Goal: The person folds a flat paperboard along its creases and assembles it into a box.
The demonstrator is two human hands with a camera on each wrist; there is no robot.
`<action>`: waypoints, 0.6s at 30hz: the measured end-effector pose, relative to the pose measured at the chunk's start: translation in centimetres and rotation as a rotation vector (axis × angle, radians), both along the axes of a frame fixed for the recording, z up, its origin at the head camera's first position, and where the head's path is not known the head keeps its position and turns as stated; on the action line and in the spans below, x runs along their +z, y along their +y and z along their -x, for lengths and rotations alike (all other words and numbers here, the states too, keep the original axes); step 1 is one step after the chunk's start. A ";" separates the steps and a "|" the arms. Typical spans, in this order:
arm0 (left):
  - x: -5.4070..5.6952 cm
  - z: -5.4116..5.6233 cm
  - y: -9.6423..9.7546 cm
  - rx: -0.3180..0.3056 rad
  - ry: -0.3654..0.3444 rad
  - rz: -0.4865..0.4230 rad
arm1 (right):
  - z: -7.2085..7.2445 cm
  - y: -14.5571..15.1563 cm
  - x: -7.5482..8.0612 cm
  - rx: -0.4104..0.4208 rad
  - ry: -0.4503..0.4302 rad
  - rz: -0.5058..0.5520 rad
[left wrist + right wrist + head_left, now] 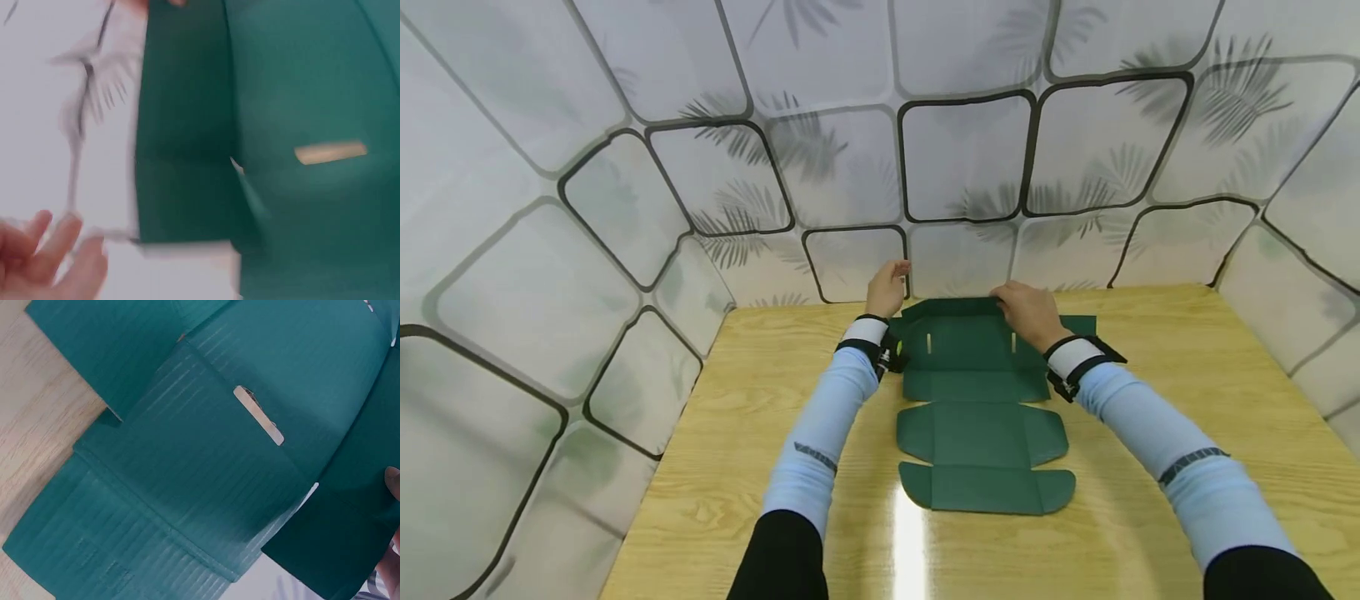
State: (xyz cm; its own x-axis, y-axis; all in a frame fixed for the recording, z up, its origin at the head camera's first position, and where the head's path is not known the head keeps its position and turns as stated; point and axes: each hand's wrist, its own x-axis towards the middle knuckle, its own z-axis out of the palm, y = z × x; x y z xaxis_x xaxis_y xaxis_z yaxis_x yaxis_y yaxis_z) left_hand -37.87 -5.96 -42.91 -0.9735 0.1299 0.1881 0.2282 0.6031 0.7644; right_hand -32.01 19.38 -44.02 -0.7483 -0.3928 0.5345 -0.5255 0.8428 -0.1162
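A dark green cardboard box blank [981, 433] lies unfolded, with creased panels and rounded side flaps. Its far flap [951, 307] is bent up along a crease; two narrow slots show in the panel before it, one a pale slot [259, 415] in the right wrist view. My right hand [1028, 312] pinches the upper edge of that flap, with the thumb [392, 481] on its near face. Beyond the flap's left end, my left hand [887, 289] is raised. In the left wrist view its loosely bent fingers [84, 269] stand apart from the cardboard.
The blank lies on a light wooden table [760, 417]. A patterned cloth [850, 183] with dark outlines and leaf prints hangs behind the table's far edge and along both sides. Each wrist wears a strapped camera.
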 end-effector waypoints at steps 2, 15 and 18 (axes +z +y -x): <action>-0.9 1.4 -0.7 -0.111 -0.111 0.159 | 0.1 -0.1 0.1 0.004 0.014 -0.008; 1.5 -3.2 1.5 -0.464 0.006 0.650 | -0.3 -1.2 0.0 0.067 0.124 0.025; 1.4 -3.3 2.0 -0.426 0.114 0.648 | -0.5 -1.3 0.2 0.062 0.124 0.031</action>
